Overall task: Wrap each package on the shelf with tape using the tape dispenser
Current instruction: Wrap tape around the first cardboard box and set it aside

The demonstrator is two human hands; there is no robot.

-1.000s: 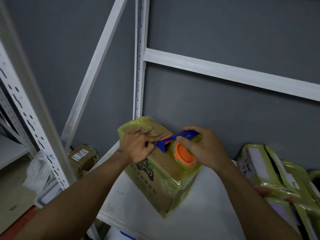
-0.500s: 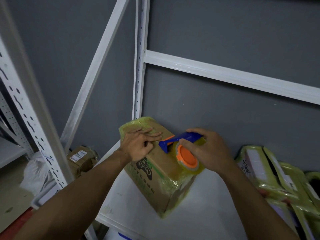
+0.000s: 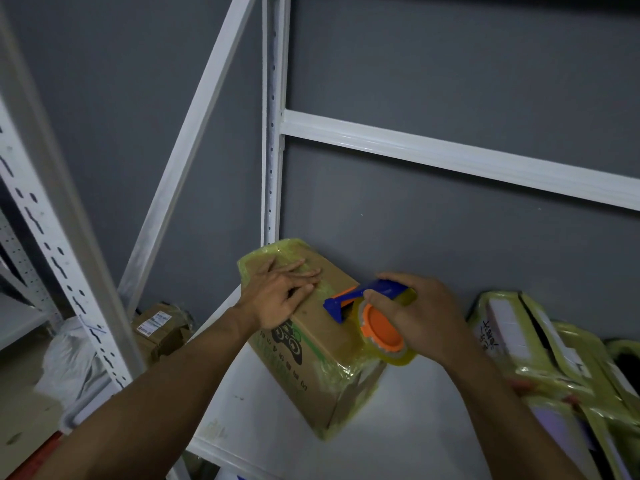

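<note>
In the head view, a cardboard package (image 3: 322,344) is seen lying askew on the white shelf (image 3: 415,427), close to the grey back wall and just beside the rack's upright post (image 3: 272,133). Its corners and far end are covered in yellowish clear tape, while the middle of the top face and the printed side are bare card. The left hand (image 3: 277,296) is laid flat on the far part of the top, its fingers (image 3: 304,273) straight and close together, pressing down and holding nothing. The tape dispenser (image 3: 363,299), blue with an orange hub, is gripped by the right hand (image 3: 415,317), whose fingers are curled over the handle and round the roll. Its blue front edge is set against the top of the package, toward the right end. The step in hand is judged to be the laying of a strip across the top face, with this package only partly wrapped. For the next move, the dispenser would need to be drawn along the card and over the edge with the strip kept taut, while the package is steadied against sliding. A heap of taped packages (image 3: 540,344) is seen at the right of the shelf, apart from the one being worked.
</note>
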